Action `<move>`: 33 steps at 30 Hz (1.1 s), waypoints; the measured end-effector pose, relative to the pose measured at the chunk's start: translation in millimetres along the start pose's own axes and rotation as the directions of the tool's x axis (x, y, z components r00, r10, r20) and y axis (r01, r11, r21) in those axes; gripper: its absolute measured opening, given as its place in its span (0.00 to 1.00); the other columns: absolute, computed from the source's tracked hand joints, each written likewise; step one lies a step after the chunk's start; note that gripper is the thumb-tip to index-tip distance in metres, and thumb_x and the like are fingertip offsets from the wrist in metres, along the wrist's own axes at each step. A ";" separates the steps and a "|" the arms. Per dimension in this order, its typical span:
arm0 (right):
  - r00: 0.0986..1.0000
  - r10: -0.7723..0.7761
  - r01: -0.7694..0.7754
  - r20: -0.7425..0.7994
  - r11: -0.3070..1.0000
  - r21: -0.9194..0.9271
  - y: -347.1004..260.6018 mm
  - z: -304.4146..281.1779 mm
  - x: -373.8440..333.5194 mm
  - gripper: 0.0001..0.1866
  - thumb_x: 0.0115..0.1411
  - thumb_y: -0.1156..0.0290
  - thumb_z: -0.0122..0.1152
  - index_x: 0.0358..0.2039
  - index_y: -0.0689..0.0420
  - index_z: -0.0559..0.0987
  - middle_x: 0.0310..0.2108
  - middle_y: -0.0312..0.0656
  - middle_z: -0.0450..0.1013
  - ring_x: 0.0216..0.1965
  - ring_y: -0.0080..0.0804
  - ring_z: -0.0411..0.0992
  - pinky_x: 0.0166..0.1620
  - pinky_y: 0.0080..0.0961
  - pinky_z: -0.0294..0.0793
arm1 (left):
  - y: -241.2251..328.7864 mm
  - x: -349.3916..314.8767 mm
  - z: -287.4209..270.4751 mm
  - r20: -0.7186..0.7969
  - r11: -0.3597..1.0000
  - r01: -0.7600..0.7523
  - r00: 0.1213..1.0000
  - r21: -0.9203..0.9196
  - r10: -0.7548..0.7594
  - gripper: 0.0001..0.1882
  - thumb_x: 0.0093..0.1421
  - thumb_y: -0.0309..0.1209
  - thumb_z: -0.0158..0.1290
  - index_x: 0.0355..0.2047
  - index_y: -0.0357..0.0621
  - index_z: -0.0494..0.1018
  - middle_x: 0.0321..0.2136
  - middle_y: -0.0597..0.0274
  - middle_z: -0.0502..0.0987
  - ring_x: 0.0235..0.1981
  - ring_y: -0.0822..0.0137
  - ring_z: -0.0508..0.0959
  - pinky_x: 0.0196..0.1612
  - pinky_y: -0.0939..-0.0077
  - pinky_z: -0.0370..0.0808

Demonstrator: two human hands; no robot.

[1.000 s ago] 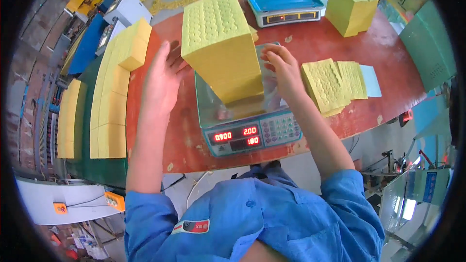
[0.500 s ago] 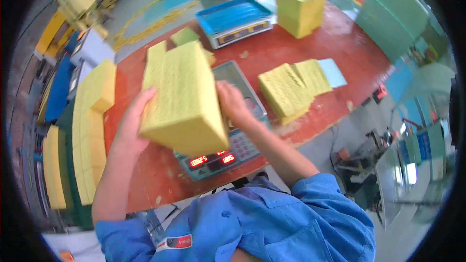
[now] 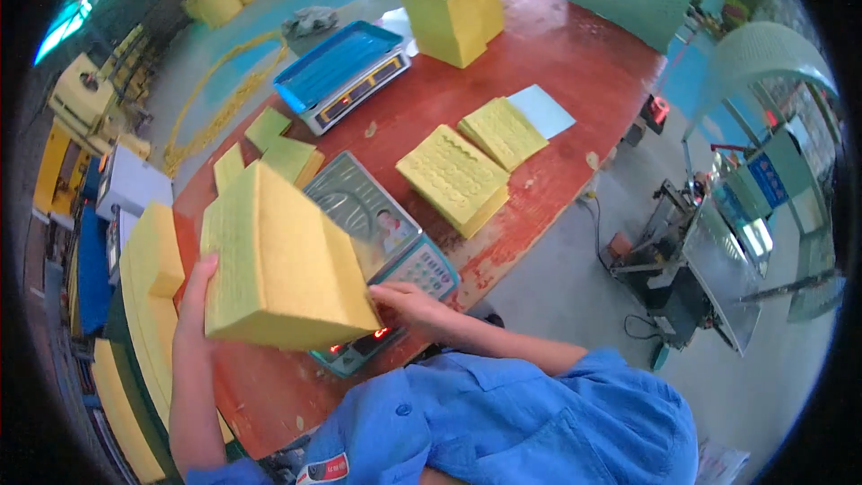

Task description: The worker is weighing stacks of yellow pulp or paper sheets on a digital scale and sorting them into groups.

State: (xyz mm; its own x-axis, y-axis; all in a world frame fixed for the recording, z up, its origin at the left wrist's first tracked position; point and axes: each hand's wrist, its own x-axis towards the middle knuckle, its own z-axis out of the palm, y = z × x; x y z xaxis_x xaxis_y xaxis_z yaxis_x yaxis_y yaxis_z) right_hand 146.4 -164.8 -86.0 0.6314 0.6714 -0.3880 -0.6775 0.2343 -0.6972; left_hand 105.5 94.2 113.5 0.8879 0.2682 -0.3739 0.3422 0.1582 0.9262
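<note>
Between my two hands is a thick block of stacked yellow sheets [image 3: 283, 260], tilted above the table's near left part. My left hand [image 3: 196, 301] presses along its left side, fingers partly hidden by the block. On the right, my right hand [image 3: 409, 305] grips the block's lower right corner. Just beyond and partly behind the block stands a teal digital scale [image 3: 431, 274] with a bare metal pan [image 3: 350, 193] and lit red digits. Two shorter stacks of patterned yellow sheets [image 3: 453, 180] lie to the right of the scale.
On the red table [image 3: 557, 63] stand a blue-topped scale [image 3: 341, 72], tall yellow stacks [image 3: 444, 18] and a pale blue sheet [image 3: 541, 110]. Small yellow piles [image 3: 292, 157] lie beyond the block. More yellow blocks [image 3: 144, 287] line the left side. A metal-framed machine [image 3: 709, 269] stands right.
Both hands have carried the yellow block left and tilted it, uncovering more of the scale's pan. My view has swung to the right.
</note>
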 end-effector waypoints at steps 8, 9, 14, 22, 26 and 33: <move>0.980 -0.076 0.122 0.186 0.961 -0.247 -52.5 -24.4 -22.3 0.27 0.64 0.50 0.56 0.47 0.63 0.76 0.39 0.39 0.75 0.41 0.24 0.70 0.43 0.25 0.70 | -17.2 -15.4 19.3 -0.084 0.983 -0.183 0.980 -0.004 0.182 0.25 0.67 0.44 0.40 0.56 0.40 0.67 0.49 0.56 0.75 0.49 0.61 0.76 0.52 0.67 0.73; 0.969 -0.132 0.170 0.208 0.969 -0.177 -66.6 -28.5 -32.1 0.27 0.64 0.50 0.56 0.48 0.64 0.75 0.39 0.38 0.75 0.41 0.24 0.70 0.43 0.25 0.70 | -13.5 -16.6 30.2 -0.055 0.971 -0.233 0.972 -0.056 0.230 0.24 0.68 0.44 0.39 0.57 0.41 0.66 0.50 0.55 0.75 0.49 0.61 0.76 0.51 0.66 0.74; 0.888 -0.437 0.457 0.142 0.808 -0.373 -190.5 -96.7 -49.9 0.25 0.64 0.52 0.55 0.47 0.65 0.74 0.39 0.38 0.75 0.41 0.24 0.71 0.43 0.26 0.71 | 14.5 38.3 65.0 0.030 0.945 -0.323 0.945 -0.052 0.325 0.27 0.65 0.46 0.42 0.57 0.39 0.66 0.51 0.56 0.73 0.51 0.63 0.74 0.53 0.67 0.71; 0.882 -0.454 0.401 -0.128 0.864 -0.305 -344.9 -340.8 -24.5 0.24 0.67 0.54 0.49 0.51 0.63 0.75 0.43 0.39 0.76 0.45 0.26 0.71 0.48 0.26 0.70 | 11.8 182.8 402.1 0.183 0.957 -0.204 0.953 -0.207 0.243 0.33 0.64 0.51 0.48 0.62 0.45 0.60 0.54 0.57 0.70 0.55 0.61 0.71 0.54 0.62 0.72; 0.899 -0.404 0.344 -0.169 0.890 -0.299 -405.3 -465.9 8.3 0.27 0.68 0.52 0.47 0.52 0.63 0.75 0.45 0.41 0.76 0.47 0.27 0.71 0.51 0.27 0.68 | 5.4 268.9 527.8 0.268 0.960 0.028 0.962 -0.279 0.050 0.32 0.63 0.51 0.49 0.61 0.47 0.61 0.54 0.57 0.71 0.55 0.58 0.71 0.56 0.56 0.70; 0.786 -0.393 0.165 -0.477 0.877 -0.451 -513.7 -607.5 62.8 0.23 0.65 0.57 0.49 0.47 0.64 0.78 0.41 0.42 0.77 0.43 0.30 0.72 0.48 0.28 0.68 | 22.5 408.6 694.2 0.328 0.943 0.223 0.935 -0.246 -0.136 0.35 0.61 0.56 0.48 0.62 0.52 0.58 0.58 0.52 0.64 0.58 0.49 0.67 0.54 0.34 0.67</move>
State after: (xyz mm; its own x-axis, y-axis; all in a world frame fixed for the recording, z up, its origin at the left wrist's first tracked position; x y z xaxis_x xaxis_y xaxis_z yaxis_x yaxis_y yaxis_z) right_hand 763.2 -670.2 -118.4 0.9427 0.1002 -0.3183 -0.3198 -0.0010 -0.9475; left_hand 689.5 -452.4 15.4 0.8845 -0.0820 -0.4593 0.4452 0.4428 0.7783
